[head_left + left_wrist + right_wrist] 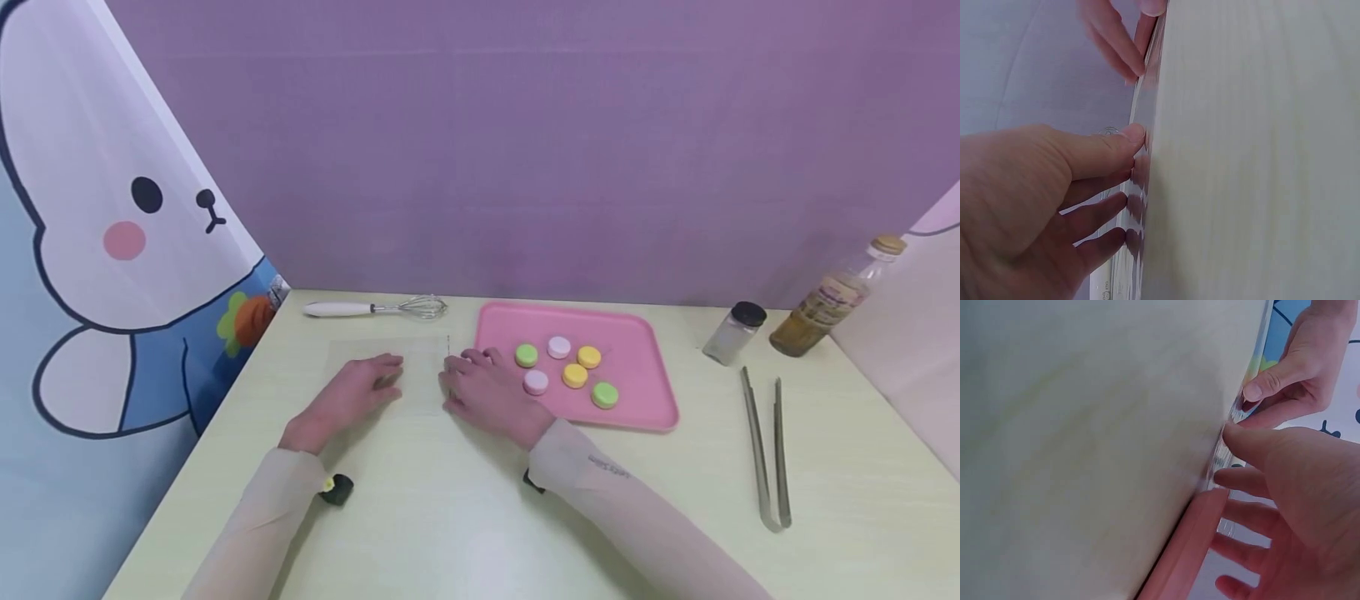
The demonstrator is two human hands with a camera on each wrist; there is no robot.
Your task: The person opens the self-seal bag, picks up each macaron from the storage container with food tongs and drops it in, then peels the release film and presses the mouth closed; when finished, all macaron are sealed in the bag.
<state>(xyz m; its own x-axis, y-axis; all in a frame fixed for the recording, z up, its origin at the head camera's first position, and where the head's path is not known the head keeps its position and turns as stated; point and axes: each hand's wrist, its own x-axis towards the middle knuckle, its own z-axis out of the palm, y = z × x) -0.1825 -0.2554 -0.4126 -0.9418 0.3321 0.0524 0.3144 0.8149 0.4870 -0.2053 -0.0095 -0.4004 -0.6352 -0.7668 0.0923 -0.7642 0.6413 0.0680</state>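
A clear plastic sheet or bag (422, 400) lies flat on the table between my two hands; its exact kind cannot be told. My left hand (352, 396) rests its fingertips along the left part of the plastic, with fingers spread and relaxed. Edge-on in the left wrist view, the plastic (1138, 206) shows under those fingertips. My right hand (491, 396) touches the plastic's right edge with its thumb, while its other fingers stretch loosely beside and over the left rim of the pink tray (637, 408). Neither palm encloses anything.
Several green, yellow and lilac macarons, among them a yellow macaron (575, 376), sit on the tray. Behind the plastic lies a whisk (375, 308). On the right are metal tongs (782, 467), a black-capped jar (731, 335) and a corked bottle (828, 304).
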